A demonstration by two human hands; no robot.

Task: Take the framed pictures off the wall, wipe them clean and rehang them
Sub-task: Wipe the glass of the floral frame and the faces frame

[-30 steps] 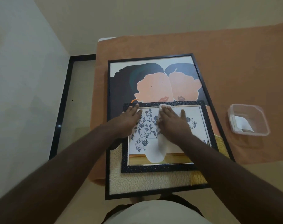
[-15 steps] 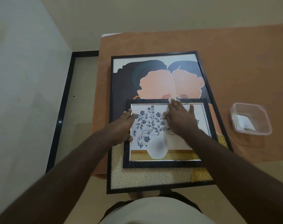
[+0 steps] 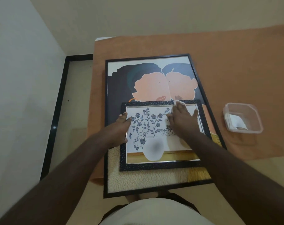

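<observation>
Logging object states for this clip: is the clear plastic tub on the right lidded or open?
Open. The clear plastic tub shows no lid; its rim is bare and a white folded piece lies visible inside.

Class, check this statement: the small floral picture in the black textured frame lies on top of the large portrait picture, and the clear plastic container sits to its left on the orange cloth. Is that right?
Not quite. The head view shows the clear plastic container to the right, not the left. The rest holds: the small floral picture in the black textured frame lies on the large portrait picture, on the orange cloth.
</observation>
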